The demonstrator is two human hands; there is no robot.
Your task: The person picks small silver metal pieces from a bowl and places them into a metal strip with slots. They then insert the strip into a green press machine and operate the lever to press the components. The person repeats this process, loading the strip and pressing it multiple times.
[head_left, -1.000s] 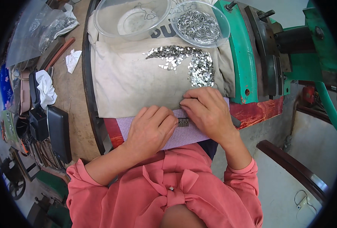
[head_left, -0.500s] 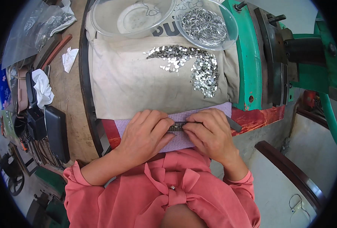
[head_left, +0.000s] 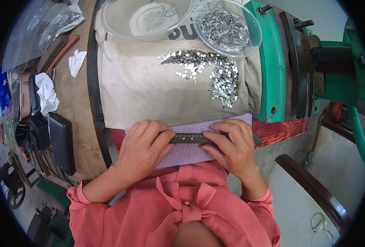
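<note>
My left hand [head_left: 144, 145] and my right hand [head_left: 233, 145] pinch a dark, narrow slotted metal bar [head_left: 186, 139] between thumbs and fingers, one near each end. Small silvery bits show in the slots along its middle. The bar lies level just above or on a purple checked cloth [head_left: 178, 155] near my lap; I cannot tell if it touches. Its grey right end sticks out past my right hand, while my left fingers cover the other end. Beyond my hands, small flat silvery metal pieces [head_left: 224, 84] lie in a loose heap on a beige cloth [head_left: 137, 90].
Two clear plastic bowls stand at the back: a large one [head_left: 118, 31] at left and another [head_left: 254, 45] holding many thin shiny metal pieces. A green machine [head_left: 273, 82] borders the right. On the left, a wooden table [head_left: 77, 136] carries crumpled tissue [head_left: 46, 94], tools and plastic bags.
My left hand has slid left along the bar, widening the gap between my hands, so more of the slotted middle shows. My right hand stays near its place. The view has shifted slightly.
</note>
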